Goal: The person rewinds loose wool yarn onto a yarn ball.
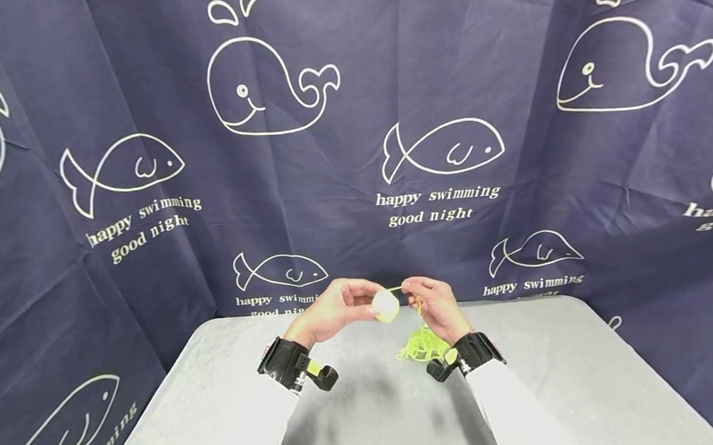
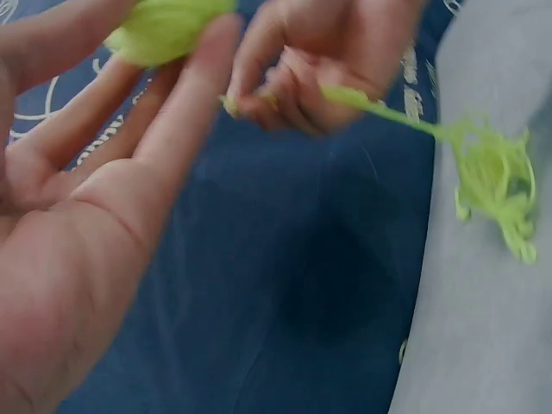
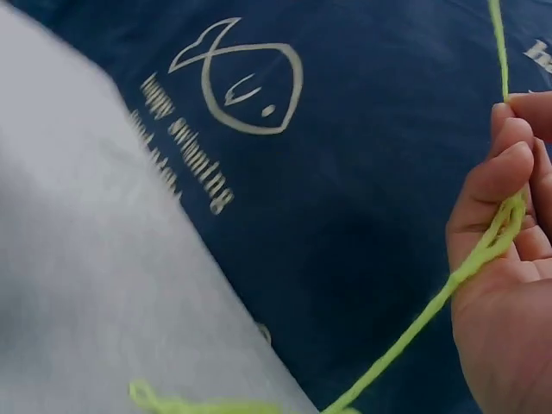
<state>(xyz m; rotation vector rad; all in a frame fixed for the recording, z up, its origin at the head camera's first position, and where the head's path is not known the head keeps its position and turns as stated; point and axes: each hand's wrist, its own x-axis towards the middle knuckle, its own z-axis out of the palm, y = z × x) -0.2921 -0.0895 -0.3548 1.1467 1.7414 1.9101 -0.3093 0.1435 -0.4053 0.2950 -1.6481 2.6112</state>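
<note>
A round ball of yellow-green yarn is pinched between the thumb and fingers of my left hand, above the far part of the table. My right hand, just right of the ball, pinches the yarn strand that runs to it. More of the strand loops through the right palm and hangs down to a loose tangled heap of the same yarn on the table. In the left wrist view the ball shows at the top, partly behind the fingers.
The light grey table has its far edge just behind the hands. A dark blue curtain with white whales, fish and lettering hangs close behind it. Black wrist cameras are strapped to both wrists, over white sleeves.
</note>
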